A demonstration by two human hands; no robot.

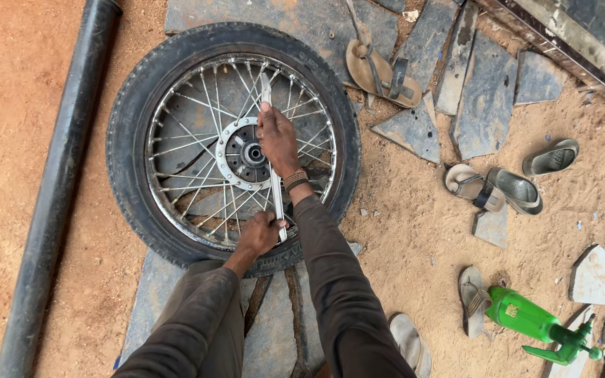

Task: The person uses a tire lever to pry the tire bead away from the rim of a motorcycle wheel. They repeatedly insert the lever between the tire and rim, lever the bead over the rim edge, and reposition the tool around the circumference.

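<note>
Right hand (276, 140) and left hand (258, 234) grip one wrench (273, 168) over one wheel (134, 119).

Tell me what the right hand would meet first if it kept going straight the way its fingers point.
The right hand points up the long flat metal bar across the hub. Straight on, it would probably meet the thin wire spokes, then the black rubber tyre; depth is unclear.

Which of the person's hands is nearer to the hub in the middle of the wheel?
Right. The right hand presses on the long metal bar directly beside the hub. The left hand grips the bar's lower end near the tyre, farther from the hub.
</note>
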